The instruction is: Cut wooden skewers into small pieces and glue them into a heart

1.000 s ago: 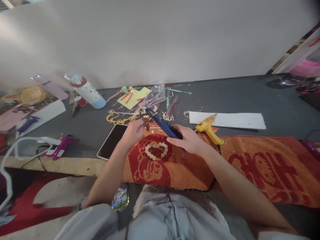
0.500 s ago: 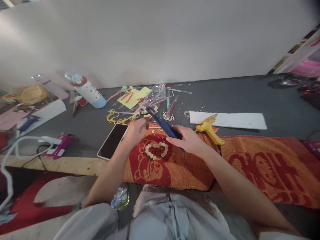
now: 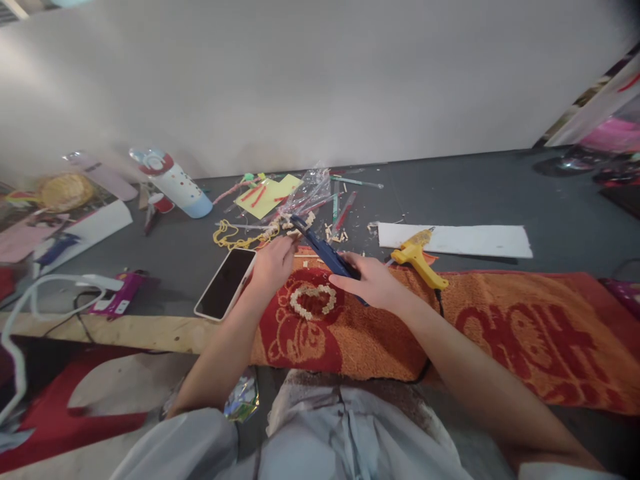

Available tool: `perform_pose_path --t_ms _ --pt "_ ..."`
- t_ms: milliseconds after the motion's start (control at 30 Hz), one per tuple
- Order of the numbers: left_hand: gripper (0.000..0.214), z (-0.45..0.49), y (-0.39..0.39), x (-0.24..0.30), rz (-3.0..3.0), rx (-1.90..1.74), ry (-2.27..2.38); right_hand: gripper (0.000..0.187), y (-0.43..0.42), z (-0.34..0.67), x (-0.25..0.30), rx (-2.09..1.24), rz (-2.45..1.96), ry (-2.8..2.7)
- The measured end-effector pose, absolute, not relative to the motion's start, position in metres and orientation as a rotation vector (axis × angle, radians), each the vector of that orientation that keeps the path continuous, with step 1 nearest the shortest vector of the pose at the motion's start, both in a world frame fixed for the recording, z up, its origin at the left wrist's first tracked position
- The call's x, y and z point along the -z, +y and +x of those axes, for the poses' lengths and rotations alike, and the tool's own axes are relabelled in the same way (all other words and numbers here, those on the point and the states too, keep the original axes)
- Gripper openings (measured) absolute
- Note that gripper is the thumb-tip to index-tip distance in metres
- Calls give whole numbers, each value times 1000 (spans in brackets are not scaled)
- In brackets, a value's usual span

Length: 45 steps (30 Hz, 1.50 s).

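My right hand (image 3: pixel 374 283) is closed round the handles of blue cutters (image 3: pixel 320 245), whose tip points up and left. My left hand (image 3: pixel 273 261) pinches a thin pale stick (image 3: pixel 296 235) held at the cutter's jaws. Just below both hands a heart-shaped ring of small pale pieces (image 3: pixel 313 300) lies on the red patch of an orange towel (image 3: pixel 380 327). Small cut bits (image 3: pixel 336 234) are scattered beyond the cutter tip.
A phone (image 3: pixel 225 283) lies left of my left hand. A yellow glue gun (image 3: pixel 417 257) and a white strip (image 3: pixel 455 240) lie to the right. Behind are yellow cord (image 3: pixel 235 235), a clear bag with sticks (image 3: pixel 307 190), a bottle (image 3: pixel 175 181) and yellow paper (image 3: pixel 267 193).
Both hands have stayed almost in place; the cutters and the stick shifted only slightly.
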State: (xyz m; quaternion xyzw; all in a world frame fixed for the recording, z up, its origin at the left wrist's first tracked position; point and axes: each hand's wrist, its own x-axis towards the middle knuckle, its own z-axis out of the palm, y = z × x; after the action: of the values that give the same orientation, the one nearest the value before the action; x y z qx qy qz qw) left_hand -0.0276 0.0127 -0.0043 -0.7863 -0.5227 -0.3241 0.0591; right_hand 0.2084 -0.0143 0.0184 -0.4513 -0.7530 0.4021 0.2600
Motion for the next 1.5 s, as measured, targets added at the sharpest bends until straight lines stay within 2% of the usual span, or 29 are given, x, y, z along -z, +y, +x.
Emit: perform_pose_path --t_ms 267,467,767,1133,1500 --pt "24 -26 6 -5 -2454 1124 -1513 36 -14 210 -17 -1069 -1131 -2077" --pt "32 -21 3 -15 -2523 1219 -1629 41 -15 212 -19 -1033 -1188 -2095" --pt "34 -18 -2 -25 -2671 1325 -1763 46 -11 217 -16 -1046 -1193 -2127" --pt "41 -24 4 -19 -2837 1228 -2013 48 -7 221 -16 -1019 -1221 -2176" --pt "25 -29 7 -16 -2876 1158 -1872 46 -6 222 -13 -1028 -1231 -2172"
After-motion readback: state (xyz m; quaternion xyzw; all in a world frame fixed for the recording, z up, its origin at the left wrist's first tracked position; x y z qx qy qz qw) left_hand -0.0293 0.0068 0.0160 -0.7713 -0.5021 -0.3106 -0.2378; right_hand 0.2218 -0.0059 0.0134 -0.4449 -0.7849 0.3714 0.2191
